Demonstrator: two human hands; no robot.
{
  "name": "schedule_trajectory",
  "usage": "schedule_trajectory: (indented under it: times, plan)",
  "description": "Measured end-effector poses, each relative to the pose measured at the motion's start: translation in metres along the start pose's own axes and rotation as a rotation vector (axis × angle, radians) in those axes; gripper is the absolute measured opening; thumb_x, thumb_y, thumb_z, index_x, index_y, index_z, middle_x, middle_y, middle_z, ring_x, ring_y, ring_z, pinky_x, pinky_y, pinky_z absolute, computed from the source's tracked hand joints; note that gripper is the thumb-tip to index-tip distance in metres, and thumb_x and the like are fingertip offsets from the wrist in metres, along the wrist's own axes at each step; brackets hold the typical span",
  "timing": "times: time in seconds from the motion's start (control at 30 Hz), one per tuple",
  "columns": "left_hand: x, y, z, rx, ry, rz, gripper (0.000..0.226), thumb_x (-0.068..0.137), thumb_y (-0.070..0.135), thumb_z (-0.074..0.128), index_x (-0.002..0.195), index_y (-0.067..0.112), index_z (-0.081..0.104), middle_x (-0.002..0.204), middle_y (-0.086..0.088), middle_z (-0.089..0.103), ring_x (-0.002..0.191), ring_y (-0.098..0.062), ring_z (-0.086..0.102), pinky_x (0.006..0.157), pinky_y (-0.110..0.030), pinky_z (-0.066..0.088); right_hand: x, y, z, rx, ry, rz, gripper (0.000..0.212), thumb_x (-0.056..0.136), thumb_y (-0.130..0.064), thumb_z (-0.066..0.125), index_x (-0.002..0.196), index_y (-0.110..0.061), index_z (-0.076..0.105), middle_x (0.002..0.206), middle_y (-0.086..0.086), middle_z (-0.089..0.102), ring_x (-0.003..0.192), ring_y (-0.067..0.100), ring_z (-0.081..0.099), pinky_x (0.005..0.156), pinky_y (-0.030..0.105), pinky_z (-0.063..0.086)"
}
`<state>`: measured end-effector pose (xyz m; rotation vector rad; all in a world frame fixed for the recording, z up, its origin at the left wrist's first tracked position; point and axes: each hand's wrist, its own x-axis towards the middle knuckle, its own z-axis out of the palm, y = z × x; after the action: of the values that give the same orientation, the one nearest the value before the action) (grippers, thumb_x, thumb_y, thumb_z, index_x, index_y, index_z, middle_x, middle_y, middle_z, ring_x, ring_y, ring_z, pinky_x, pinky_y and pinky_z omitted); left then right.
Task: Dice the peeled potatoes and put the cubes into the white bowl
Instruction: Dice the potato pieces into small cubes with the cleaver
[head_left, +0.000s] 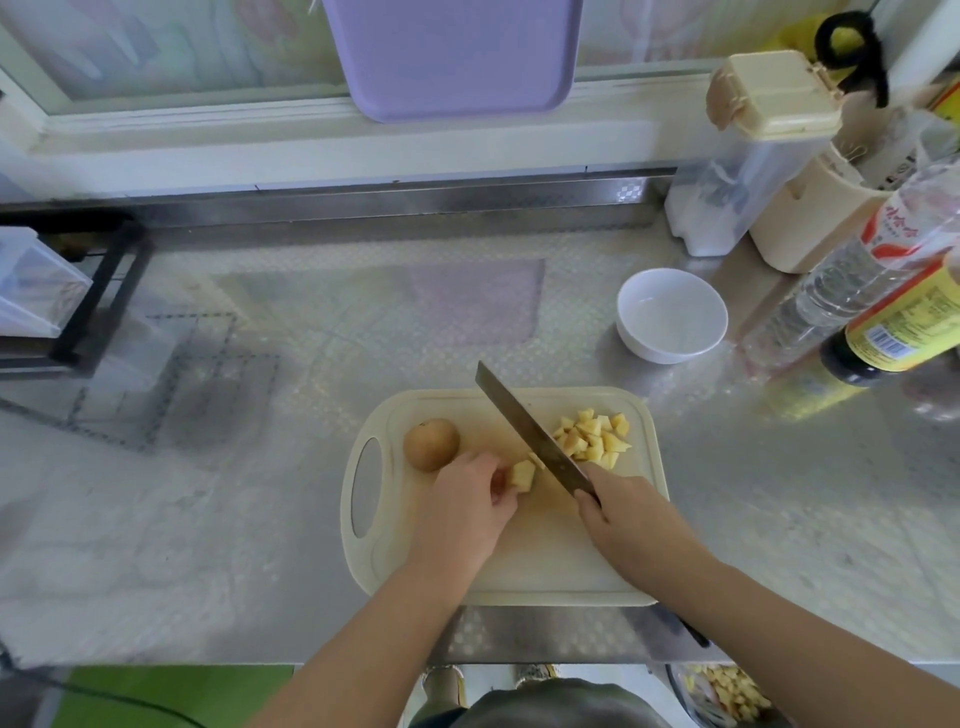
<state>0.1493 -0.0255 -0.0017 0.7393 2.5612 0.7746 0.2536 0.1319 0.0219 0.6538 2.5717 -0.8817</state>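
Mid-dice: my left grip (467, 499) pinches a pale yellow potato chunk (522, 475) on the cream plastic cutting board (545, 564) near the worktop's (234, 509) front edge; my right grip (628, 514) curls round the long steel knife (530, 431). Next I must slice it, then carry the yellow cubes (592, 436) to the round white bowl (670, 349) behind.

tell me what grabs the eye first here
The long knife, gripped in the right hand, slants across the cream cutting board, blade beside a potato piece that the left hand holds. Yellow cubes lie heaped right of the blade, a whole potato left of it. The white bowl stands beyond the board's right corner, no cubes in it.
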Motion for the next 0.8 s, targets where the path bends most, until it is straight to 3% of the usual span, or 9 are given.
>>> schedule_trajectory:
  times: [0.23, 0.47, 0.8]
  plan:
    - [0.002, 0.0015, 0.0014, -0.043, 0.046, 0.017, 0.02, 0.087, 0.033, 0.07, 0.104, 0.024, 0.068, 0.095, 0.012, 0.061, 0.073, 0.001, 0.054, 0.065, -0.008, 0.041, -0.0076, 0.0036, -0.0062, -0.097, -0.009, -0.08, 0.017, 0.105, -0.034, 0.036, 0.107, -0.026, 0.052, 0.076, -0.003, 0.057, 0.067, 0.018, 0.058, 0.064, 0.041, 0.053]
    - [0.0025, -0.0002, 0.0027, -0.023, 0.07, 0.057, 0.017, 0.088, 0.032, 0.069, 0.101, 0.022, 0.07, 0.096, 0.007, 0.066, 0.079, -0.005, 0.06, 0.075, -0.026, 0.053, -0.0068, 0.0008, -0.0036, -0.104, -0.022, -0.078, 0.02, 0.106, -0.034, 0.035, 0.116, -0.028, 0.052, 0.08, -0.004, 0.059, 0.07, 0.015, 0.059, 0.067, 0.038, 0.054]
    - [0.0003, -0.0071, 0.008, 0.027, 0.11, 0.139, 0.015, 0.09, 0.033, 0.066, 0.097, 0.021, 0.072, 0.091, 0.008, 0.066, 0.078, -0.009, 0.062, 0.071, -0.03, 0.053, -0.0024, 0.0007, -0.0011, -0.09, -0.05, -0.072, 0.021, 0.105, -0.032, 0.035, 0.115, -0.026, 0.053, 0.083, -0.002, 0.06, 0.072, 0.017, 0.06, 0.071, 0.04, 0.055]
